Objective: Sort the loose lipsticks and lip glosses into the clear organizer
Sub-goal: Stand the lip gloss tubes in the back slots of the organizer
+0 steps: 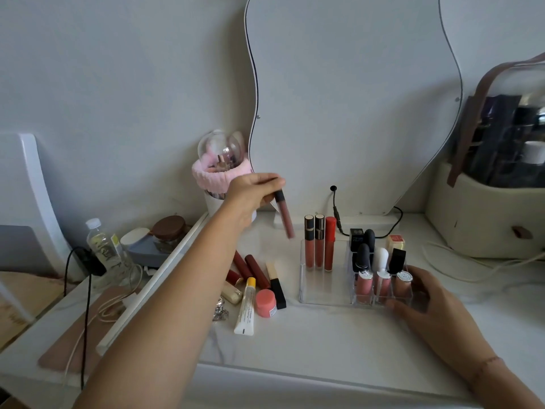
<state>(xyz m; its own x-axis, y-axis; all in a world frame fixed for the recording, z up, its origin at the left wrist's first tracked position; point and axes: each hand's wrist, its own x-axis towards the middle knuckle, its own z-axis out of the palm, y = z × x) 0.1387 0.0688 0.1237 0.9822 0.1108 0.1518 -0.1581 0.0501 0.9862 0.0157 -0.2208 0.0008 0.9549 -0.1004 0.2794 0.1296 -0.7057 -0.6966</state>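
Note:
My left hand (250, 193) holds a mauve lip gloss tube (286, 221) by its dark cap, hanging in the air above and left of the clear organizer (321, 293). My right hand (424, 299) rests against the organizer's right front corner. In the organizer's open left part stand three glosses (320, 245); its right cells hold several lipsticks and glosses (380, 270). Loose on the white table to the left lie dark red tubes (250, 268), a black-and-gold lipstick (276, 286), a white tube with a yellow cap (246, 308) and a coral jar (266, 302).
A wavy-edged mirror (354, 98) stands behind the organizer, its black cable (336, 214) trailing on the table. A brush holder with a pink band (219, 172) stands at back left, a beige cosmetic case (486, 214) at right. Bottle and jars sit lower left.

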